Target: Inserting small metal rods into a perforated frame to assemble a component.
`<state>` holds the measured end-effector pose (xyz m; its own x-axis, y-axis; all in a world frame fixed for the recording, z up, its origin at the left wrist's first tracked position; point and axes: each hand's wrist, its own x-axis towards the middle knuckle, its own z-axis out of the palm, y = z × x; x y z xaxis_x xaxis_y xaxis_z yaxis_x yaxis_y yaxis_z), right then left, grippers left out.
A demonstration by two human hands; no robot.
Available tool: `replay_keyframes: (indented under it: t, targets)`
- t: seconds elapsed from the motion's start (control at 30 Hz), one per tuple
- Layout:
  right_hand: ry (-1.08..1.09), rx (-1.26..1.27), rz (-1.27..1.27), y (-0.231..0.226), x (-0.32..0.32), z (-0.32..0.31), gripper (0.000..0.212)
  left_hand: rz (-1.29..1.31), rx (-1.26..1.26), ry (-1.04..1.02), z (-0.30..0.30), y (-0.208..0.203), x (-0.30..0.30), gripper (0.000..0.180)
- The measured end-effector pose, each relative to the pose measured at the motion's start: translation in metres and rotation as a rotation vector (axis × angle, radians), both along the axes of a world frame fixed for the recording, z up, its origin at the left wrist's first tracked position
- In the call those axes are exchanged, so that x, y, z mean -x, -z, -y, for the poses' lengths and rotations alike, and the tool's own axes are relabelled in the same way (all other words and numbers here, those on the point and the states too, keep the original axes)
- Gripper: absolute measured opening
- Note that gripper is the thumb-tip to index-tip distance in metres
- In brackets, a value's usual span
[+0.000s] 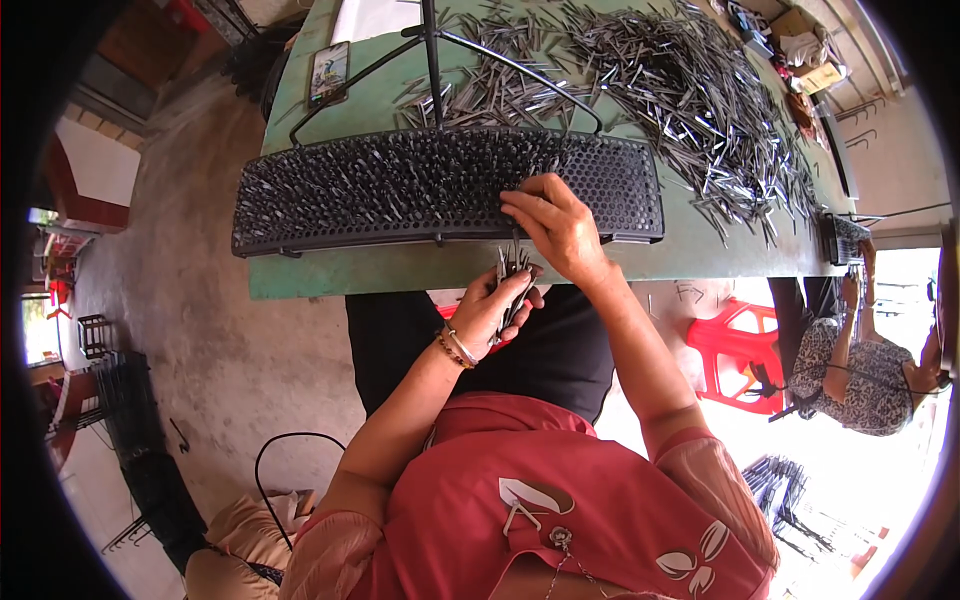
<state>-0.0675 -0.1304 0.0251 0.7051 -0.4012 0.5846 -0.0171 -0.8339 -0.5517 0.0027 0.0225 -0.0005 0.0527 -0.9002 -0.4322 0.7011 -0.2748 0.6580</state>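
Note:
A long black rack (610, 190) with a honeycomb of round holes lies along the table's near edge. Thin dark metal strips (340, 185) stand upright in most of its holes; fewer fill the right end. My left hand (490, 310) is closed round a small bundle of similar strips (513, 270), just below the rack's front edge. Over the right part of the rack, my right hand (560, 225) has its thumb and fingers pinched together at the holes. Whatever sits between those fingertips is too small to make out.
A big heap of loose metal strips (700, 110) covers the green table's (330, 275) far right. Thin black rods (433, 60) rise behind the rack, near a phone (329, 72). A red plastic stool (740, 345) and another person (860, 375) are at right.

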Motion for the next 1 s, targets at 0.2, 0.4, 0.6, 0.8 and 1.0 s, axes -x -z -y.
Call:
replay_keyframes:
  t: [0.2, 0.4, 0.6, 0.8, 1.0]
  targets:
    - [0.118, -0.046, -0.03, 0.0, -0.001, -0.003, 0.021, -0.001, 0.003, -0.004, 0.0, -0.002, -0.001, 0.03]
    - [0.137, -0.058, -0.021, 0.0, 0.002, -0.005, 0.021, -0.003, 0.014, 0.0, 0.001, -0.003, -0.001, 0.029]
    - [-0.045, -0.476, -0.207, -0.024, 0.012, -0.008, 0.018, 0.033, 0.082, -0.027, -0.003, -0.006, -0.004, 0.027]
    - [-0.063, -0.789, -0.184, -0.029, 0.008, -0.007, 0.018, 0.059, 0.13, -0.008, -0.002, -0.007, -0.006, 0.027]
    - [0.124, -0.315, 0.077, -0.021, -0.021, -0.01, 0.016, -0.039, 0.057, -0.012, -0.002, 0.001, -0.007, 0.029]
